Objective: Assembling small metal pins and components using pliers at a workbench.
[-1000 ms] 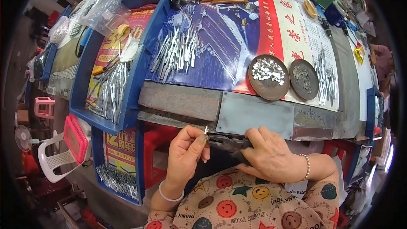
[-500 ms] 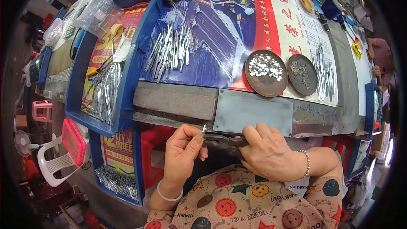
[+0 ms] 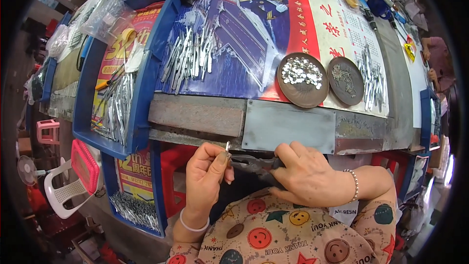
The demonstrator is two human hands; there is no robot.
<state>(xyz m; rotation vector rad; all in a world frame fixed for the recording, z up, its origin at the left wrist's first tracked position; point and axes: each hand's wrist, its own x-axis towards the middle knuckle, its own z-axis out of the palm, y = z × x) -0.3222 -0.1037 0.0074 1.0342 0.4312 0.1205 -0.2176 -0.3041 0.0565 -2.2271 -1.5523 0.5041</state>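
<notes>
My left hand pinches a small shiny metal piece between thumb and fingertips, its bright end sticking up. A pair of dark pliers lies in the grip of my right hand, jaws toward the left fingertips. Whether the jaws bite on the metal piece is hard to make out. Both hands are just off the near edge of the workbench, over my lap. Beyond them lie a brown plate of small shiny discs and a smaller brown plate with tiny metal bits.
A grey metal plate and a worn block line the bench edge. Slim metal strips lie on the blue sheet, more strips at right. Blue trays of metal parts stand left, near a white chair.
Bench things sit slightly further left and up in the picture. My left hand, with the metal piece, has shifted a little left; the right hand still grips the pliers.
</notes>
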